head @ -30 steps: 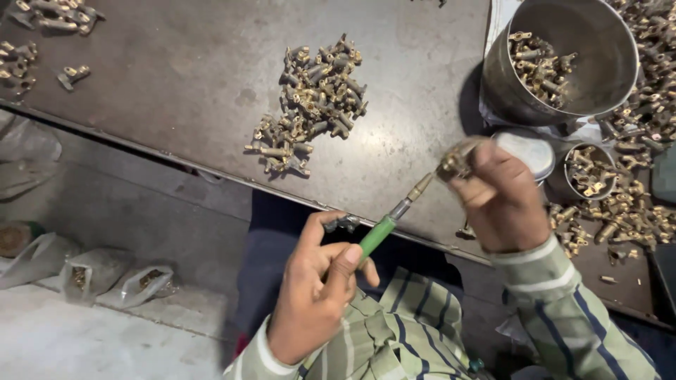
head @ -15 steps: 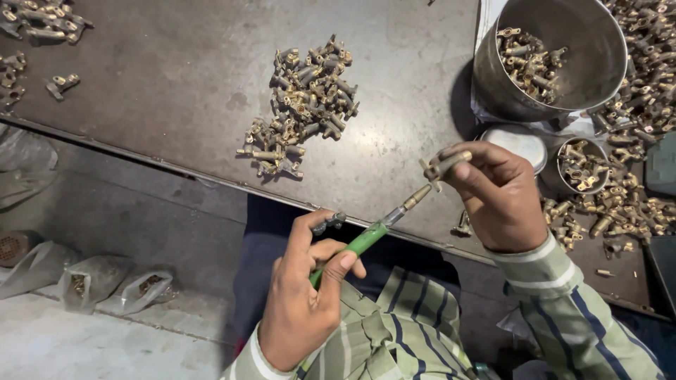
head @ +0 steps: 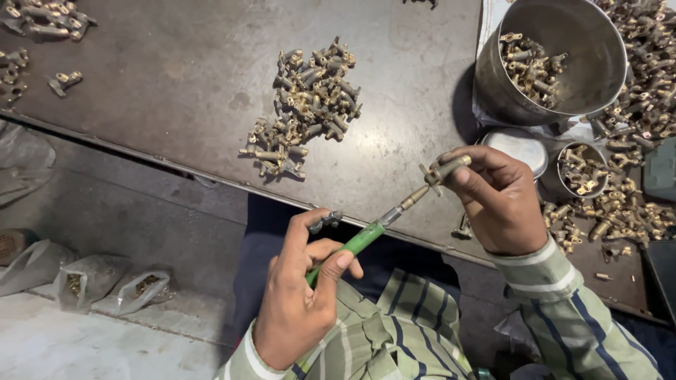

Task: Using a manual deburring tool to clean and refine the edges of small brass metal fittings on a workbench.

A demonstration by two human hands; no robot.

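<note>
Left hand (head: 299, 302) gripping green-handled tool (head: 366, 236), right hand (head: 496, 200) pinching brass fitting (head: 443, 170)

Both hands are bare, with no gloves, rings or watch showing. The left hand (head: 296, 309) and right hand (head: 496, 200) each come out of a long shirt sleeve (head: 563, 309), pale green with white bands and thin dark blue lines, ending in a buttoned-looking cuff at the wrist. Dark blue cloth covers the lap (head: 267, 239) below.
</note>
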